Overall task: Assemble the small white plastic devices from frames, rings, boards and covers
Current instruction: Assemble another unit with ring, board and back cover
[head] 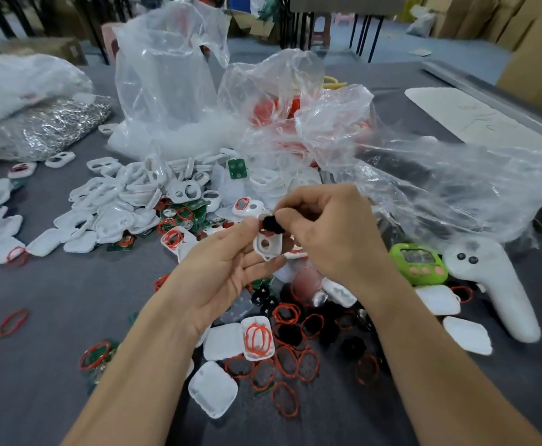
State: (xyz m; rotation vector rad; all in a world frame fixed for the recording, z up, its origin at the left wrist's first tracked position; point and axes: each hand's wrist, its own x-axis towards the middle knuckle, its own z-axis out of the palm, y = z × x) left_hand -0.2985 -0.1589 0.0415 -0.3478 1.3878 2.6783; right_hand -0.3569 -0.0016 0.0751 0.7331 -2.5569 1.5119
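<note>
Left grip (227, 268) — frame (267, 247); right (327, 233) — black part (272, 224)

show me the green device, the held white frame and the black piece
green device (419, 263), head view, front face
white frame (274, 249), head view, beside its hole
black piece (272, 224), head view, its middle

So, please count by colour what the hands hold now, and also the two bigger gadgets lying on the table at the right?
white frame, held in the left hand: 1
black part, pinched by the right hand: 1
green gadget: 1
white handle-shaped gadget: 1
Total: 4
</note>
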